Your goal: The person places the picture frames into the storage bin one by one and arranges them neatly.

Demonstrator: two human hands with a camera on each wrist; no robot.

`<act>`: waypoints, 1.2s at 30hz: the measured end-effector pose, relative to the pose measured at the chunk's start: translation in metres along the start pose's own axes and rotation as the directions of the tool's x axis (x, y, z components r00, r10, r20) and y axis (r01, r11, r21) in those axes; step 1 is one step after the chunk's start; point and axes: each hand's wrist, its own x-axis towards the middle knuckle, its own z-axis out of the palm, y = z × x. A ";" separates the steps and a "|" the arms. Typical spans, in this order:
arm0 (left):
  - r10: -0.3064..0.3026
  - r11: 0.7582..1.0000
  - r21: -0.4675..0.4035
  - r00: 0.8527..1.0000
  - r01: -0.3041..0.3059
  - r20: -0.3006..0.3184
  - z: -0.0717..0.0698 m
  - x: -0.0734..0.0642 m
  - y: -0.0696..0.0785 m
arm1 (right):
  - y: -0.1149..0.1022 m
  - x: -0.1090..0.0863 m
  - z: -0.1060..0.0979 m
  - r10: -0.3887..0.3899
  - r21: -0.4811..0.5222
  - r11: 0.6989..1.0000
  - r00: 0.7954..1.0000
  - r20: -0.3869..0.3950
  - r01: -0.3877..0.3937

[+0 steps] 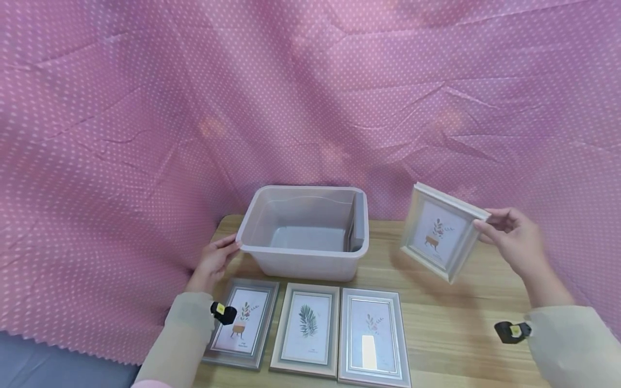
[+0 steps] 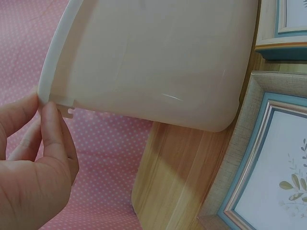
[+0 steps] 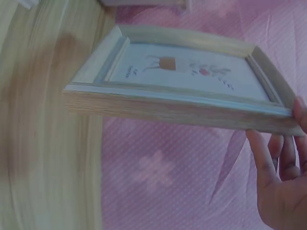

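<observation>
The fingers point(image 1: 502, 214) of the right hand point(image 1: 521, 245) pinch a pale picture frame point(image 1: 439, 234), tilted at the right of the head view. The left hand point(image 1: 213, 261) pinches the rim of the bin point(image 1: 305, 265), near centre; three other frames point(image 1: 305, 330) lie at bottom centre on the tabletop point(image 1: 436, 326).

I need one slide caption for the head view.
Right hand holds up a potted-plant picture frame; left hand grips the plastic bin's rim.

The bench point(image 1: 446, 334) is viewed downward from the head; closely, the tub point(image 2: 153, 67) from the left wrist, the raised frame point(image 3: 184, 72) from the right. Both are shared with the head view.
</observation>
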 end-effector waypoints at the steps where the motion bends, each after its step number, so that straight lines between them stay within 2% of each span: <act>1: 0.001 1.000 -0.003 1.000 -0.001 0.001 0.000 0.000 0.000 | -0.005 0.000 0.003 -0.009 -0.014 1.000 1.000 -0.012 0.008; 8: -0.003 1.000 -0.003 1.000 0.003 -0.001 0.001 0.000 0.000 | -0.035 -0.001 0.025 -0.080 -0.072 0.995 0.992 -0.098 0.073; 12: -0.005 1.000 -0.011 1.000 0.005 -0.002 0.002 -0.001 0.001 | -0.051 0.000 0.038 -0.114 -0.039 0.993 0.976 -0.186 0.108; 15: -0.004 1.000 -0.014 1.000 0.004 -0.004 0.002 -0.001 0.001 | -0.064 0.001 0.048 -0.145 -0.033 0.989 0.954 -0.261 0.142; 21: 0.000 1.000 -0.023 1.000 0.000 -0.001 0.002 -0.001 0.000 | -0.087 0.002 0.067 -0.247 -0.060 0.968 0.898 -0.364 0.242; 27: -0.008 1.000 -0.010 1.000 0.008 -0.014 0.002 -0.001 0.001 | -0.105 0.005 0.088 -0.245 0.045 0.955 0.867 -0.435 0.293; 36: -0.027 0.999 0.029 0.999 0.028 -0.020 0.002 0.000 0.001 | -0.122 0.007 0.121 -0.254 0.097 0.938 0.849 -0.464 0.334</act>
